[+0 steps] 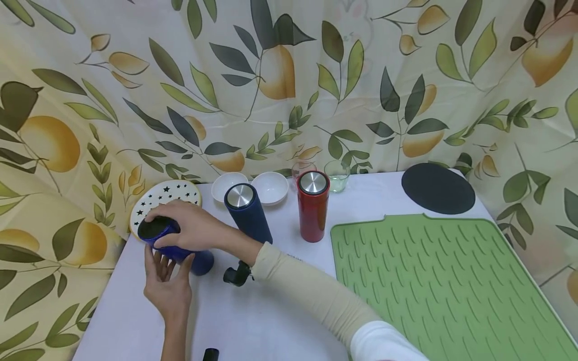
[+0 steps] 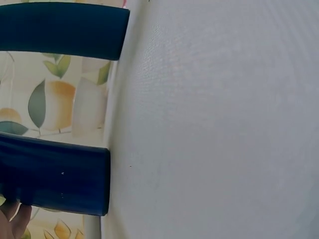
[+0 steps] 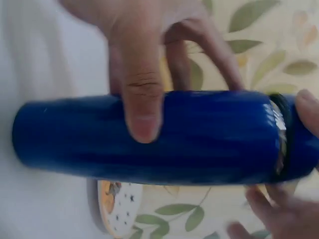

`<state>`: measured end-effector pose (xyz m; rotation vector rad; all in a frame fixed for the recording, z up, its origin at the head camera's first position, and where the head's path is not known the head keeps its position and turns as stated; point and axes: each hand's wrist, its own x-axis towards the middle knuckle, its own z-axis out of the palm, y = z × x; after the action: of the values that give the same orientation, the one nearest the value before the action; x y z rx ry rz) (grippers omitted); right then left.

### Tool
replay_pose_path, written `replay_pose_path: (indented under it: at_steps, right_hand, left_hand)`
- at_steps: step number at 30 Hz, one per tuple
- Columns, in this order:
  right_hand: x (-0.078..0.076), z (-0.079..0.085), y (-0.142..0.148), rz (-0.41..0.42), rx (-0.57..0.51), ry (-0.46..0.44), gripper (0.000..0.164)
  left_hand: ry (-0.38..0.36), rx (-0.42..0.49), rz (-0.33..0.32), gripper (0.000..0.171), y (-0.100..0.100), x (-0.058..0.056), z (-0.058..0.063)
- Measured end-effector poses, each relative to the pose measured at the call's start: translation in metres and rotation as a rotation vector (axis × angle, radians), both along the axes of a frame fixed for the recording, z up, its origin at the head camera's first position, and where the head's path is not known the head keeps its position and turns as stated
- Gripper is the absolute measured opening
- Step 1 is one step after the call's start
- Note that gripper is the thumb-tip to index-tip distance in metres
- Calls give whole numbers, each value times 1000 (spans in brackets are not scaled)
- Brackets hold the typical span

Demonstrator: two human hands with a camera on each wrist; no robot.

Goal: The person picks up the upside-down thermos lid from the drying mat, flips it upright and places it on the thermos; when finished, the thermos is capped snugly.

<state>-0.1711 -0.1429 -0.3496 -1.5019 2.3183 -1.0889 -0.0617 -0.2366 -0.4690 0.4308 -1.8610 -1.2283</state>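
Observation:
A blue vacuum bottle (image 1: 203, 263) stands on the table at the left in the head view. Its body (image 3: 209, 139) lies sideways across the right wrist view, with a shiny and dark band below the lid (image 3: 301, 144). My left hand (image 1: 169, 291) grips the body, thumb in front and fingers behind. At the top, my right hand (image 1: 194, 225) holds the lid between thumb and fingers. I cannot tell whether the lid is loose. The left wrist view shows the bottle's lower part (image 2: 55, 179) and some fingertips (image 2: 15, 219).
Behind stand a dark blue bottle (image 1: 250, 215), a red bottle (image 1: 313, 215), white bowls (image 1: 271, 188) and glasses (image 1: 337, 175). A star-patterned plate (image 1: 167, 193) is at left. Right lie a green mat (image 1: 442, 281) and black round mat (image 1: 438, 188). A small black object (image 1: 237, 276) is near my right forearm.

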Motion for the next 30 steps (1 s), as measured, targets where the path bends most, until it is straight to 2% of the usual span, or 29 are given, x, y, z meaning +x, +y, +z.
replay_pose_path:
  at_steps: [3, 5, 7, 8, 10, 15, 16, 17, 19, 23, 25, 26, 28, 30]
  right_hand:
    - [14, -3, -5, -206, 45, 218, 55]
    - [23, -5, -8, -316, 65, 302, 59]
    - [29, -4, -9, -366, 82, 305, 62]
    - [30, -3, -9, -364, 88, 278, 64]
    - [26, 2, -6, -294, 81, 169, 67]
    - [1, 12, 3, 55, 42, -99, 58]
    - [-3, 13, 4, 97, 42, -109, 55]
    - [-5, 13, 4, 105, 50, -89, 52]
    - [-5, 11, 3, 43, 66, 10, 47]
    - [14, 5, -5, -223, 82, 327, 55]
    - [25, 3, -8, -330, 92, 447, 57]
    - [29, 2, -9, -365, 97, 482, 57]
    - [34, 3, -10, -386, 104, 480, 58]
    - [31, 6, -7, -353, 113, 378, 62]
  left_hand:
    - [-1, -16, 0, 85, 1, 2, -1]
    - [2, -26, 1, 83, 2, 3, -1]
    - [10, -27, -1, 81, 2, 3, -1]
    - [13, -26, -1, 81, 2, 3, -1]
    - [10, -21, -2, 82, 2, 2, -1]
    - [1, 16, -16, 88, 2, -1, -2]
    - [2, 21, -17, 89, 1, -1, -3]
    - [-1, 20, -17, 89, 1, -1, -3]
    - [-5, 15, -9, 89, 1, -1, -3]
    - [-13, -24, 10, 85, 2, 1, -3]
    - [-3, -42, 16, 82, 2, 2, -2]
    - [2, -49, 15, 81, 1, 2, -1]
    - [14, -51, 9, 81, 1, 3, -1]
    - [8, -51, 4, 82, 1, 2, -1]
